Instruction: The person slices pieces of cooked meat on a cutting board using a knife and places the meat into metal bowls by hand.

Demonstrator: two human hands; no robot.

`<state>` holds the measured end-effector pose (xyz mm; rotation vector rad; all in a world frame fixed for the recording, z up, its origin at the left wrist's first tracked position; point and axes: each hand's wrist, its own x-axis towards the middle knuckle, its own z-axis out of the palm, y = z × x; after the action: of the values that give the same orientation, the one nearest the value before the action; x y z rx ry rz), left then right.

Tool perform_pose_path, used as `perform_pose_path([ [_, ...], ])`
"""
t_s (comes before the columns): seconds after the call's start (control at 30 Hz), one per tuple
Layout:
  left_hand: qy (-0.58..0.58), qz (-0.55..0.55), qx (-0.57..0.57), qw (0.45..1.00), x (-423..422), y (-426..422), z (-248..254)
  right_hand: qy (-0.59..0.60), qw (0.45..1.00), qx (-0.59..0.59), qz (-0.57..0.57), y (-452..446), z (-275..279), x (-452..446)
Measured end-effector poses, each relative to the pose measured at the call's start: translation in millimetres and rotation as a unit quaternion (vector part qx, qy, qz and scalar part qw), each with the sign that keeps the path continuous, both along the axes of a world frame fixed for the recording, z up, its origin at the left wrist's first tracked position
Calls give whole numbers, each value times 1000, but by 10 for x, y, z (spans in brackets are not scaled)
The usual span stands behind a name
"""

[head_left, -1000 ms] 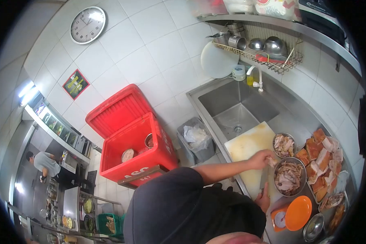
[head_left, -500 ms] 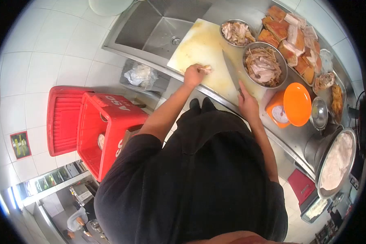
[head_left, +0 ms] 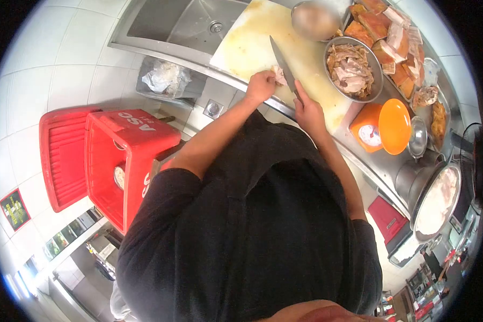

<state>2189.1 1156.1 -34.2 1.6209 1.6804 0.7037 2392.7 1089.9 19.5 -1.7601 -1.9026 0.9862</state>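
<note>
Fingers of left hand (head_left: pixel 261 87) pinch small pale meat piece (head_left: pixel 280 75), long steel knife (head_left: pixel 282 61) now beside it

They are nearly closed, near the front edge of the stained white cutting board (head_left: pixel 247 40). The right hand (head_left: pixel 310 115) is closed around the handle. Since the earlier frame, the blade has moved away from the round steel bowl (head_left: pixel 380 83) to the meat, so both hands work close together.

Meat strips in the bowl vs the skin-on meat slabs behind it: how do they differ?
The meat strips are thin and mostly pale; the skin-on slabs are thick, with orange-brown skin. The strips fill a round metal bowl; the slabs are heaped over a wider area. Shared: both are meat, and neither hand touches the strips or the slabs.
</note>
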Motion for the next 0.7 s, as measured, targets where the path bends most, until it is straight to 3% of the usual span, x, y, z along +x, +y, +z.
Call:
perform_pose_path([
  [0.07, 6, 16, 7, 1000, -49, 12, 47, 13, 997, 76, -15, -15, 8, -40],
  [0.1, -8, 10, 78, 997, -98, 35, -18, 20, 993, 115, -23, -10, 22, -65],
  [0.2, 36, -45, 152, 987, -217, 100, -10, 40, 981, 184, -47, -59, 299, -127],
  [0.33, -23, -125, 176, 976, -218, 109, 105, 43, 979, 193, -50, -103, 406, -255],
  [0.53, -6, -160, 183, 970, -259, 166, -73, -29, 996, 88, -17, -18, -174, -364],
  [0.67, -17, -176, 212, 961, -272, 258, -100, 8, 990, 140, -29, 148, -91, -342],
  [0.7, -17, -181, 211, 960, -287, 243, -87, 16, 993, 96, -60, 126, 154, -404],
])
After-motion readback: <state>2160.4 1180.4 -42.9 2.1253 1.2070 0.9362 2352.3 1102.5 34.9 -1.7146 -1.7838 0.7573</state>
